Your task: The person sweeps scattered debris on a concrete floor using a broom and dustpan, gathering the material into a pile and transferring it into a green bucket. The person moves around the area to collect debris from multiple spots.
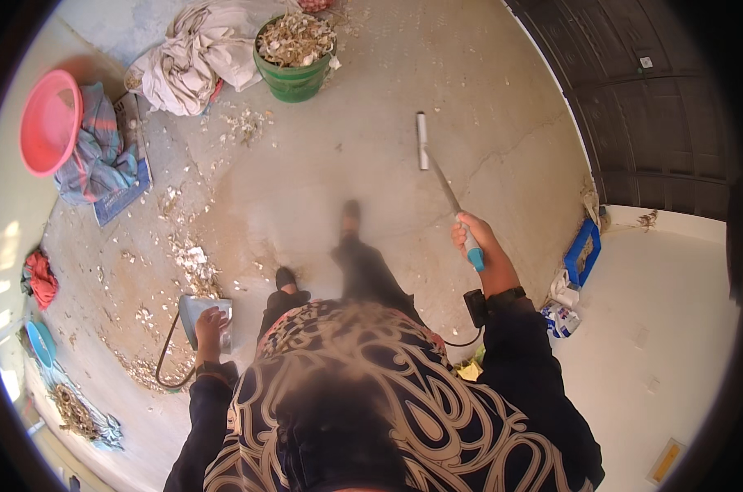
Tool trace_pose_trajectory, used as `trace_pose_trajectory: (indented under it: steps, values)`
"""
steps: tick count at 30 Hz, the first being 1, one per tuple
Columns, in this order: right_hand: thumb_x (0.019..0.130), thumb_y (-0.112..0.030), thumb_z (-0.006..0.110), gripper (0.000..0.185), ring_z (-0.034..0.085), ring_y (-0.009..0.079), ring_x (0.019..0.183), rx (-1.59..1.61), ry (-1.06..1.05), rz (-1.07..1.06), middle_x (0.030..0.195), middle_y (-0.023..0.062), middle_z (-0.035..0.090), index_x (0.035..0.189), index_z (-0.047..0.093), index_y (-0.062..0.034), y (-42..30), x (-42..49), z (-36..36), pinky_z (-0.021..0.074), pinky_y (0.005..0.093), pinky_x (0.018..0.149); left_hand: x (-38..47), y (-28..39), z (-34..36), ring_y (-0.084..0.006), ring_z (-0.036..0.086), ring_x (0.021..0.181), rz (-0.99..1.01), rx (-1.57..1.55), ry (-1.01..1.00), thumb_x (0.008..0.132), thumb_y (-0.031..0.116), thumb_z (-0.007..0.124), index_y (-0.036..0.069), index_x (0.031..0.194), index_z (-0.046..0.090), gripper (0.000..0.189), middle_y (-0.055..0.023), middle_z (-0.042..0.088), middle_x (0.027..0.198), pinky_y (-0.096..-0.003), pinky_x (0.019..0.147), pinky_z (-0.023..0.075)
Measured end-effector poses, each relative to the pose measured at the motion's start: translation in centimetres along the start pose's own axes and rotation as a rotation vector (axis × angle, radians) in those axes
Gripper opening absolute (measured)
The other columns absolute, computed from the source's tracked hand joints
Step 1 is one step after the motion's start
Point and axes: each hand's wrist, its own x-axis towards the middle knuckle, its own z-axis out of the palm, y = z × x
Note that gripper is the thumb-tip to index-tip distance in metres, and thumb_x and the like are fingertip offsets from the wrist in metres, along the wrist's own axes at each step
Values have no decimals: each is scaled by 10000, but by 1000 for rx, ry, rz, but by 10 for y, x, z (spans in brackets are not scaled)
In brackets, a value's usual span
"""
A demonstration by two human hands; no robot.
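Note:
In my right hand [472, 237] is the grey handle of a long-handled brush or squeegee [448, 190], near its teal end. Its narrow white head [423, 140] is over the concrete floor, ahead of my feet. My left hand [210, 327] overlaps a grey dustpan-like pan [192, 307] low on the left; whether the fingers grip it I cannot tell. Pale, dry, flaky scraps [196, 264] are scattered beside that pan. Farther ahead, a green bucket [294, 83] stands heaped with similar scraps.
Crumpled whitish cloth [193, 55] lies left of the bucket. A pink basin [50, 123] and plaid cloth [95, 166] are at the left wall. Red cloth [41, 280] and a blue basin [40, 344] lie nearer. A dark panelled door [642, 117] and a blue frame-like object [580, 252] are right.

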Motion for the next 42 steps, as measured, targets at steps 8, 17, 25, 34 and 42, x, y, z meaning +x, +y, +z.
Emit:
trace_pose_trajectory:
  steps: [8, 17, 25, 34, 42]
  values:
    - [825, -57, 521, 88, 519, 204, 536, 217, 258, -133, 657, 103, 531, 741, 514, -33, -82, 183, -98, 428, 330, 448, -19, 89, 77, -206, 640, 801, -53, 226, 68, 900, 118, 526, 17, 1147, 521, 267, -125, 651, 991, -302, 663, 516]
    - [845, -56, 487, 174, 486, 167, 481, -305, -125, -83, 641, 65, 498, 1011, 438, -42, -72, 166, 5, 425, 316, 427, -10, 193, 200, -177, 636, 778, 140, 218, -47, 843, 129, 575, -1, 1096, 564, 284, -102, 644, 923, -266, 639, 504]
    - [902, -128, 499, 209, 497, 154, 475, -512, -416, 94, 603, 59, 490, 1084, 539, -33, -121, 141, 77, 404, 293, 413, 35, 259, 244, -190, 645, 764, 161, 328, -112, 834, 117, 568, 2, 1108, 565, 298, -105, 654, 921, -291, 638, 512]
    - [921, -151, 499, 501, 398, 82, 549, -96, -179, 145, 778, 47, 453, 1383, 312, -100, -239, 90, 14, 328, 193, 429, 143, 331, 290, -198, 634, 702, 48, 315, -155, 829, 94, 585, 47, 1058, 571, 234, -97, 646, 889, -288, 577, 511]
    - [906, -149, 494, 52, 422, 108, 495, 466, 191, -92, 654, 29, 433, 923, 456, -118, -259, 126, -55, 340, 239, 399, 177, 441, 384, -214, 628, 805, 129, 466, -275, 880, 118, 523, 36, 1138, 523, 271, -121, 632, 990, -312, 689, 517]
